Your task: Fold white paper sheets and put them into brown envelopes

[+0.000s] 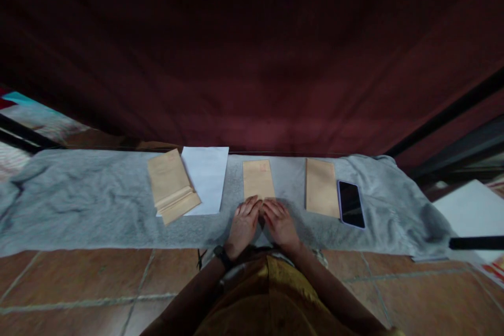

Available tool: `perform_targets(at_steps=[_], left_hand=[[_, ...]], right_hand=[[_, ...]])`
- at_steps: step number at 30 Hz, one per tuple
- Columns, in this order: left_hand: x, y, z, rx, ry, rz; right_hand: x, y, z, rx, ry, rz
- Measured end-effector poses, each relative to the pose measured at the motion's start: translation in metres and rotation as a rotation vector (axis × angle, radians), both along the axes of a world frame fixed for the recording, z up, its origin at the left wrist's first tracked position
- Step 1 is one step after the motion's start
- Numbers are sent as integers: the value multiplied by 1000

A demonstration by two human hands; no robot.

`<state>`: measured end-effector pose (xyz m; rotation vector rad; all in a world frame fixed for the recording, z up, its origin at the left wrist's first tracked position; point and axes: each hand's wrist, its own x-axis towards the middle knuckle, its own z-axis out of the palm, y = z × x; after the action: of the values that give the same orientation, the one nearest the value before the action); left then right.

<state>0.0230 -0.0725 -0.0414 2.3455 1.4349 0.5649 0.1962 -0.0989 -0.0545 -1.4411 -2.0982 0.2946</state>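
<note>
While the left hand (241,228) and right hand (281,224) meet at the lower end of the brown envelope (258,178), just below the frame's centre, they seem to be folding or pressing it. Fingers are bent; whether they pinch the paper, I cannot tell. Working that end calls for even fingertip pressure.

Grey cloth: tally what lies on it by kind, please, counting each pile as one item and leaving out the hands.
Brown envelope items: 3 (left pile, middle envelope, right envelope item)
White paper: 1
Phone: 1
Total: 5
How many pieces each pile holds cannot be told.
</note>
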Motion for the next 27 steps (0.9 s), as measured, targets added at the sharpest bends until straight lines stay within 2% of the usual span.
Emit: perform_targets(at_steps=[3, 9, 12, 15, 17, 19, 27], left_hand=[[1, -3, -3, -6, 48, 64], [-3, -8, -8, 29, 56, 225], [-3, -7, -10, 68, 107, 219], [5, 1, -13, 105, 153, 85], [16, 13, -14, 124, 182, -32], [28, 30, -13, 143, 222, -89], [55, 116, -8, 135, 290, -55]], right_hand=[[-7, -12, -5, 9, -48, 77], [6, -20, -7, 30, -44, -61], [10, -21, -7, 39, -56, -79], [8, -22, -9, 78, -114, -94], [5, -21, -10, 113, -160, -122], [4, -21, -11, 134, -204, -146], [4, -22, -5, 176, -269, -153]])
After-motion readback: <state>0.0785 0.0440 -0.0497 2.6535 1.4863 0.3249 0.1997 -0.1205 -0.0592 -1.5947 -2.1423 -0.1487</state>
